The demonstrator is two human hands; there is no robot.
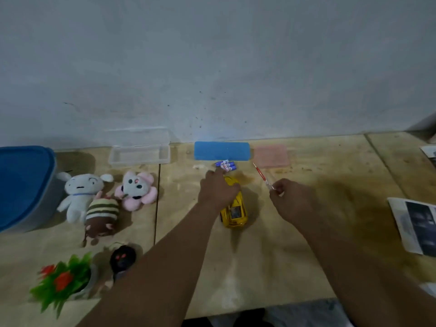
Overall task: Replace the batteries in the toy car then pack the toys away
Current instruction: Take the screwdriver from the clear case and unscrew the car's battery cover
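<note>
A yellow toy car (236, 210) stands on the wooden table, nose pointing away from me. My left hand (217, 188) rests on its front half, index finger stretched toward a small pack of blue batteries (226, 165) just beyond the car. My right hand (289, 199) is to the right of the car and pinches the clear handle of a thin red screwdriver (262, 177), whose tip points up and left. Three plush toys lie at the left: a white one (79, 192), a pink and white one (138, 188) and a striped brown one (101, 217).
A blue-lidded bin (23, 185) sits at the far left. An open clear case (139, 154), a blue case (221, 151) and a pink case (271, 155) line the wall. A black remote (122, 258) and a fake plant (63, 279) lie near left. Papers (415, 225) lie right.
</note>
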